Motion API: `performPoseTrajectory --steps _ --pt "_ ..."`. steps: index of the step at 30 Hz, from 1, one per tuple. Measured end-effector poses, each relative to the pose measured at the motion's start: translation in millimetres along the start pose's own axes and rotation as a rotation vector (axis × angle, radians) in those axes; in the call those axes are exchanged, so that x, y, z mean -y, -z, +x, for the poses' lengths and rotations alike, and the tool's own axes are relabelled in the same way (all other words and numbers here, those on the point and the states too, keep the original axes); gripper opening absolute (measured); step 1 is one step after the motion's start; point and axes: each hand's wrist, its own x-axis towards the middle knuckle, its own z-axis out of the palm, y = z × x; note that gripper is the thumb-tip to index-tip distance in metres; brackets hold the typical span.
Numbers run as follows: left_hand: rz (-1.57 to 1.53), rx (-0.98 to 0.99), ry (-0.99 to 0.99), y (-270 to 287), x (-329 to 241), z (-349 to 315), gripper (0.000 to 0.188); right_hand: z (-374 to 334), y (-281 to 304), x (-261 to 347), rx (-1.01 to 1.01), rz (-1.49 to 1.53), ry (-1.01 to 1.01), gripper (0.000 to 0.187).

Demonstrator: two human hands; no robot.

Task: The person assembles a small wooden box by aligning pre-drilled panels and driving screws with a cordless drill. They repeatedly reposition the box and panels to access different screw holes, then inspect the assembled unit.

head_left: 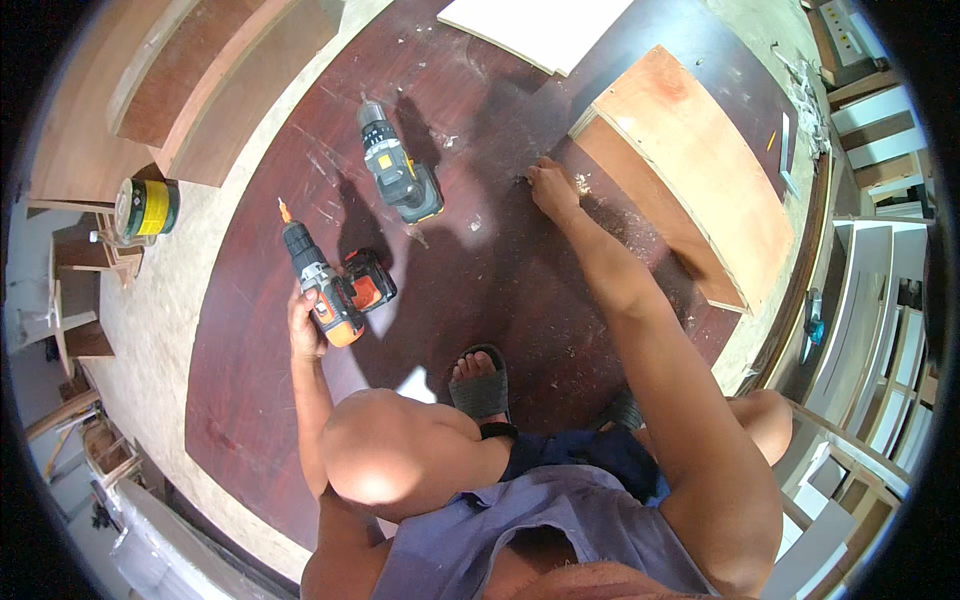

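Note:
My left hand (304, 326) is wrapped round an orange and black cordless drill (316, 277), whose bit points away from me. A second cordless drill (396, 172), grey and black with yellow marks, lies farther off on the dark red-brown board (300, 400). Out at the middle of that board, my right hand (553, 188) is lowered to the surface with its fingers drawn together. Small dark bits (521, 179) lie at its fingertips; what the fingers hold, if anything, is too small to name. Wood shavings (583, 185) are scattered beside this hand.
A pale wooden panel piece (700, 160) rests right of my right hand. At the far edge lies a white board (540, 28). Curved plywood parts (215, 90) and a green-and-yellow can (150, 208) stand left. My sandalled foot (480, 385) is on the board.

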Motion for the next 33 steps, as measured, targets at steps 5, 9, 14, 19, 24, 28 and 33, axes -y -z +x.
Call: performPoseTrajectory --steps 5,9,14,19,24,28,33 --pt "0.481 -0.483 -0.715 -47 -46 -26 0.055 -8 2 -12 0.064 -0.013 0.026 0.008" --pt "-0.156 0.191 -0.305 -142 -36 -30 0.051 -23 42 -15 0.12 0.205 -0.015 0.019" --pt "0.102 -0.352 -0.357 -125 155 58 0.078 -40 153 -31 -0.075 0.242 0.182 0.031" --pt "0.367 -0.316 -0.555 -175 121 119 0.094 -85 226 -76 -0.337 0.433 -0.222 0.031" --pt "0.363 -0.375 -0.654 -184 107 158 0.054 -130 216 -143 -0.297 0.794 -0.354 0.017" --pt "0.418 -0.323 -0.573 -199 80 133 0.039 -177 232 -182 -0.049 0.701 -0.278 0.009" --pt "0.554 0.013 -0.747 -276 -16 51 0.033 -196 274 -171 -0.012 0.477 -0.145 0.011"
